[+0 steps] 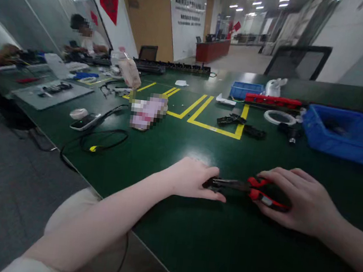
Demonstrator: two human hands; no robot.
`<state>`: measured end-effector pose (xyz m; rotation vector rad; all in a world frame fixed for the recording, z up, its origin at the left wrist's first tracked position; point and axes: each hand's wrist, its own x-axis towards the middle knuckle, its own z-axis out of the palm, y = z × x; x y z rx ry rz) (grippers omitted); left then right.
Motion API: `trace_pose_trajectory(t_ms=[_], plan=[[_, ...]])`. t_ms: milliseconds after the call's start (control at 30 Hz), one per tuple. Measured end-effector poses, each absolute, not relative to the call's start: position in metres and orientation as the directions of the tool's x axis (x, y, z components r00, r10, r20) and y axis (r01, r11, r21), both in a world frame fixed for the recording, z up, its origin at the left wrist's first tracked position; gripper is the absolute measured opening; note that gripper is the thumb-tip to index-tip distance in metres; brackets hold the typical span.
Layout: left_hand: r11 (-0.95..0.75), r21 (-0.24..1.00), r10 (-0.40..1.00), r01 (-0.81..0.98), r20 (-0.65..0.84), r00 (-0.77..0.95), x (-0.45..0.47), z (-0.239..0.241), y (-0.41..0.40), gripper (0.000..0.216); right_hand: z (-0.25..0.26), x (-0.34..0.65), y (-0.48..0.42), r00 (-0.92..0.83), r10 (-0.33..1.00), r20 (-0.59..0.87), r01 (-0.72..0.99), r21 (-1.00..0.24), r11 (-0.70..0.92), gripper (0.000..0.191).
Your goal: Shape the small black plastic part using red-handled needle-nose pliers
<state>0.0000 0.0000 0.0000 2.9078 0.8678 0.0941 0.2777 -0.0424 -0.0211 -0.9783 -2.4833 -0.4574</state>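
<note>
My right hand (295,201) is wrapped around the red and black handles of a pair of pliers (250,191) that lies low over the green table (189,241). The dark jaws of the pliers point left toward my left hand (192,179). That hand is curled, with thumb and fingers pinched around a small dark part right at the jaw tips. What the part is cannot be made out.
A big blue bin (345,133) stands at the right, a smaller blue tray (244,90) further back. Black parts (238,124), a white ring (280,117), a red tool (272,101), a phone with black cables (86,121) and yellow floor-tape lines (199,122) lie ahead. Another person (84,37) works at the far left.
</note>
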Motion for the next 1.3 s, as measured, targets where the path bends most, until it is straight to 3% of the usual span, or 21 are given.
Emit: trace_pose_trajectory(t_ms=[133,367,500,933,1300], plan=[[-0.828,0.121,0.554,0.547,0.029,0.832,0.0019,0.0004,0.0006,0.051,-0.0209,0.276,-0.041,-0.642,0.57,0.513,0.709,0.113,0.696,0.037],[-0.865,-0.06,0.487,0.498,0.134,0.863,0.0024,-0.0021,0.0008,0.046,-0.0238,0.2787,-0.0401,-0.611,0.633,0.475,0.711,-0.022,0.702,0.036],[-0.859,-0.085,0.491,0.506,0.148,0.859,0.0039,-0.0026,0.0007,0.047,-0.0252,0.2788,-0.0398,-0.592,0.676,0.439,0.718,-0.094,0.69,0.034],[-0.822,0.254,0.537,0.51,0.049,0.842,0.0009,0.0025,0.0027,0.052,-0.0221,0.2777,-0.0412,-0.618,0.644,0.451,0.725,0.009,0.689,0.037],[-0.792,0.263,0.577,0.551,0.028,0.816,0.0016,0.0034,0.0013,0.05,-0.0182,0.2757,-0.0412,-0.59,0.662,0.461,0.725,-0.057,0.686,0.036]])
